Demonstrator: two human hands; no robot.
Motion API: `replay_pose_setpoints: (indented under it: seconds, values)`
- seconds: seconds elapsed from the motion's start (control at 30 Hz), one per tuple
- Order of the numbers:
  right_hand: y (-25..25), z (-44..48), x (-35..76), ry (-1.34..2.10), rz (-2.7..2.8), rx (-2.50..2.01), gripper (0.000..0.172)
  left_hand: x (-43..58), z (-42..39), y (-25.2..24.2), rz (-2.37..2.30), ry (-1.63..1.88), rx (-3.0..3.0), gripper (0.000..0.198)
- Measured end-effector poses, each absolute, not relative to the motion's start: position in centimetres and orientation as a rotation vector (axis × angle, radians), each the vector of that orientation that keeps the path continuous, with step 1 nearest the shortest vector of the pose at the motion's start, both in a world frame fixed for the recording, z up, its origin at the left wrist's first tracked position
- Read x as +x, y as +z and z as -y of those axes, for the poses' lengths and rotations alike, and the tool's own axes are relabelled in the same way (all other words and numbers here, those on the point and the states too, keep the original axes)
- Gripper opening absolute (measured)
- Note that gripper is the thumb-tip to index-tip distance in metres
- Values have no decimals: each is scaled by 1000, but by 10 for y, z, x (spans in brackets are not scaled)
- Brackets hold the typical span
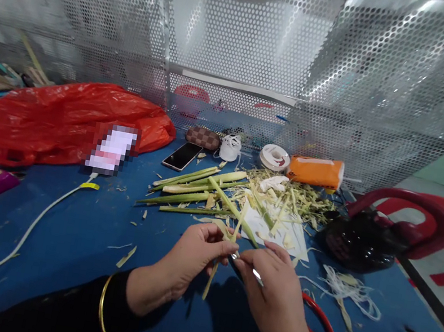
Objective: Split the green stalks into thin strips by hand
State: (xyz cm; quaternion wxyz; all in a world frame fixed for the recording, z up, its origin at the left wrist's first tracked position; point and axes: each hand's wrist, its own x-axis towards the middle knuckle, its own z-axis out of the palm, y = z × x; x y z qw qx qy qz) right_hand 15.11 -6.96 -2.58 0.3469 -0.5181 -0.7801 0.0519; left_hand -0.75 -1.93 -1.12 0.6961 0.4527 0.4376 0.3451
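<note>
My left hand (188, 260) pinches a pale, folded strip of plant leaf (241, 221) between thumb and fingers; one end hangs below the grip. Close beside it, my right hand (274, 292) is closed around a slim silver metal tool (257, 277), whose tip meets the strip near my left thumb. The fingers hide most of the tool, so its kind is unclear. Just beyond both hands lie several green and pale stalks (185, 199) and a sheet of white paper (295, 237) strewn with plant scraps. Under my right forearm a red loop handle (323, 324) shows.
Left: a red plastic bag (55, 113), a lit phone (113, 150) on a white cable (33, 227). Back: a dark phone (183, 157), checkered case (203, 138), white spool (274, 157), orange packet (316, 172), perforated metal screen (245, 33). Right: a black pot (358, 244), white string (350, 291).
</note>
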Motion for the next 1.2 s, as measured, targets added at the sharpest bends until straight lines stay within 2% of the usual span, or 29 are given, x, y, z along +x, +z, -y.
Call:
replay_pose_setpoints:
  seconds: [0.3,0.43,0.53,0.6,0.73,1.2]
  values:
    - [-24,76,147,277,2030,-1257,19,-7,16,-13,-953,856,988,20]
    - [-23,69,150,762,1604,-1442,27,-8,18,-13,-889,813,909,25]
    - [-23,62,149,1226,1078,-1375,32,-8,20,-13,-841,665,892,26]
    - [-23,61,147,1379,812,-1295,34,-7,21,-13,-809,584,901,27]
    - [-22,63,144,1399,690,-1254,32,-6,23,-14,-824,536,943,31]
    - [-25,63,144,1287,779,-1278,34,-9,23,-13,-910,382,997,22]
